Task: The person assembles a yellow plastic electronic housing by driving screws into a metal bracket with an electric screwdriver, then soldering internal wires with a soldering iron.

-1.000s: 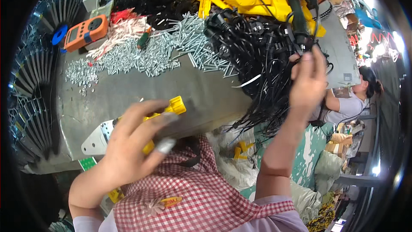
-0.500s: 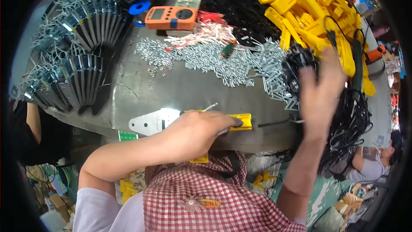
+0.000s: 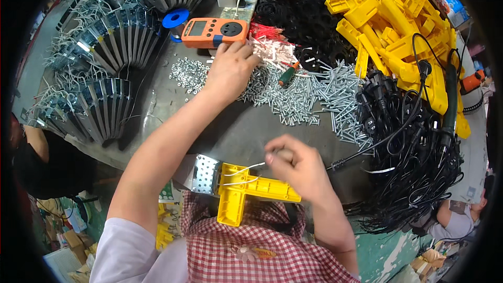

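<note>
My left hand (image 3: 233, 71) reaches far across the table, its bent fingers at the heap of pale sleeves (image 3: 275, 52) just below an orange multimeter (image 3: 216, 32). Its fingertips are hidden, so I cannot tell what they hold. Close to me, my right hand (image 3: 301, 170) pinches the end of a black power cord (image 3: 367, 149), which runs back to the cord pile. Left of these fingers lies a yellow T-shaped plastic handle (image 3: 230, 204), open side up, with a perforated metal plate (image 3: 206, 174) joined to it. Two white wires (image 3: 243, 170) stick out of the handle.
Heaped screws (image 3: 293, 99), nuts (image 3: 188, 73) and a green screwdriver (image 3: 288, 75) lie mid-table. Black plugs and cords (image 3: 403, 162) and yellow housings (image 3: 393, 26) crowd the right. Metal blades with wires (image 3: 107, 105) fan out at left, near a blue spool (image 3: 175, 18).
My left hand has left the yellow handle and moved up to the sleeves. My right hand has come from the plugs back beside the handle, with the power cord trailing to it.
</note>
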Demonstrator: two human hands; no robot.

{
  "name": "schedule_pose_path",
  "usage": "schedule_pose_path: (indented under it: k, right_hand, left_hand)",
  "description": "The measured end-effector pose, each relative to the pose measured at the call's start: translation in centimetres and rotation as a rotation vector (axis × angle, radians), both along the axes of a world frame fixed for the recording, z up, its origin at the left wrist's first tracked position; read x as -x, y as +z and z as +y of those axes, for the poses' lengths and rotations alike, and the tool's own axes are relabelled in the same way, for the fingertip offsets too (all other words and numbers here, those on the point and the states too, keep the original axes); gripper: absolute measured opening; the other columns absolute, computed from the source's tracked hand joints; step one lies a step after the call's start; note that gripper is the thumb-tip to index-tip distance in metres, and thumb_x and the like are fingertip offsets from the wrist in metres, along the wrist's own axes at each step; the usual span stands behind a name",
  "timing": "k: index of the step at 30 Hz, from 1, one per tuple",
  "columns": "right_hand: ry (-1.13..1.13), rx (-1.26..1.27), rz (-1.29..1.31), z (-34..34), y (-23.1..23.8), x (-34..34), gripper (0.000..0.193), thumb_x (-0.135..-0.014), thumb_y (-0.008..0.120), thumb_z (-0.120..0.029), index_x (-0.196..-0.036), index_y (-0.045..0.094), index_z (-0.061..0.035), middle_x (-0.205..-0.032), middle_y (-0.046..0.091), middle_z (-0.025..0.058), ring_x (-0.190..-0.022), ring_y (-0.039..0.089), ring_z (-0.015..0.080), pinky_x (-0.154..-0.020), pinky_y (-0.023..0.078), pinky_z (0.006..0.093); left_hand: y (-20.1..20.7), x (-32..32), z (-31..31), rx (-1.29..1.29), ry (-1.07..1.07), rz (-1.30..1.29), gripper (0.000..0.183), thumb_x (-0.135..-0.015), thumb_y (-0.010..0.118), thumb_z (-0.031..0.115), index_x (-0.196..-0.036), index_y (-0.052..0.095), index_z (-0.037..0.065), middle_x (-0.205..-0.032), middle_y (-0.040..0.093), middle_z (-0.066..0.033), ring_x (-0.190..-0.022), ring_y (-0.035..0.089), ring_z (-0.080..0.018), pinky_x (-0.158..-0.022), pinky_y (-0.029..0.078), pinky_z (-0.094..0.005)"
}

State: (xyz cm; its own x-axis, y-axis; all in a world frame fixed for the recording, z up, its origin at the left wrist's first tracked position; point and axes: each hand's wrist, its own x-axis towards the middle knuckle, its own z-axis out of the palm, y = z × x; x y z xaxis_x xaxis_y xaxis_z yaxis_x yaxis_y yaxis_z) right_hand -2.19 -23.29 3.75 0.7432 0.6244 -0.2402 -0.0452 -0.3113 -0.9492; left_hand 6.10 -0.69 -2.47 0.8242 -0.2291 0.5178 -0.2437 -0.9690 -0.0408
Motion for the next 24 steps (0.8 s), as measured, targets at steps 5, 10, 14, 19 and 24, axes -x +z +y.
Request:
schedule_pose_path:
  k: [5, 10, 14, 19, 24]
  right_hand:
    - [0.024, -0.101, -0.165, 1.4, 1.5, 1.3, 0.015, -0.081, 0.064, -0.011, -0.093, 0.059, -0.0034, -0.075, 0.064, 0.006, -0.068, 0.06, 0.0075, -0.061, 0.047, 0.0237]
    - [-0.264, -0.274, 0.034, 1.4, -3.5, -0.1, 0.012, -0.085, 0.062, -0.007, -0.095, 0.063, 0.0001, -0.077, 0.064, -0.0002, -0.069, 0.054, 0.002, -0.061, 0.044, 0.0193]
    - [-0.291, -0.28, -0.003, 2.4, -1.8, 0.5, 0.015, -0.084, 0.063, -0.007, -0.098, 0.065, -0.0003, -0.081, 0.067, 0.0024, -0.073, 0.058, 0.0036, -0.065, 0.046, 0.0195]
    - [-0.331, -0.148, -0.39, 2.9, -1.1, 1.5, 0.016, -0.078, 0.066, -0.004, -0.094, 0.068, -0.0047, -0.08, 0.068, 0.0069, -0.068, 0.063, 0.0101, -0.061, 0.048, 0.0225]
    - [-0.371, -0.106, -0.461, 3.0, -0.6, 2.2, 0.018, -0.072, 0.07, -0.002, -0.09, 0.068, -0.0063, -0.075, 0.067, 0.0062, -0.063, 0.063, 0.0136, -0.057, 0.047, 0.0244]
  left_hand:
    - [0.8, 1.0, -0.4, 0.233, -0.019, -0.023, 0.026, -0.067, 0.063, 0.005, -0.092, 0.056, 0.005, -0.091, 0.057, -0.009, -0.097, 0.052, -0.0287, -0.083, 0.04, -0.0379]
    - [5.2, 8.3, -1.9, 0.843, -0.013, 0.482, 0.021, -0.078, 0.065, 0.005, -0.098, 0.06, 0.0, -0.093, 0.064, -0.0076, -0.083, 0.061, -0.0165, -0.074, 0.047, -0.0286]
    - [5.0, 12.8, -1.9, 1.62, -0.065, 0.69, 0.02, -0.081, 0.063, 0.004, -0.099, 0.058, -0.002, -0.092, 0.061, -0.0028, -0.084, 0.057, -0.0084, -0.074, 0.048, -0.0241]
    - [5.7, 14.0, -2.3, 1.85, -0.082, 0.746, 0.021, -0.075, 0.064, -0.001, -0.094, 0.054, 0.002, -0.094, 0.059, -0.0033, -0.089, 0.056, -0.0111, -0.082, 0.045, -0.0272]
    - [5.5, 14.1, -2.4, 1.895, -0.136, 0.762, 0.02, -0.074, 0.064, 0.002, -0.091, 0.053, 0.004, -0.093, 0.058, -0.0034, -0.089, 0.056, -0.0112, -0.082, 0.044, -0.0272]
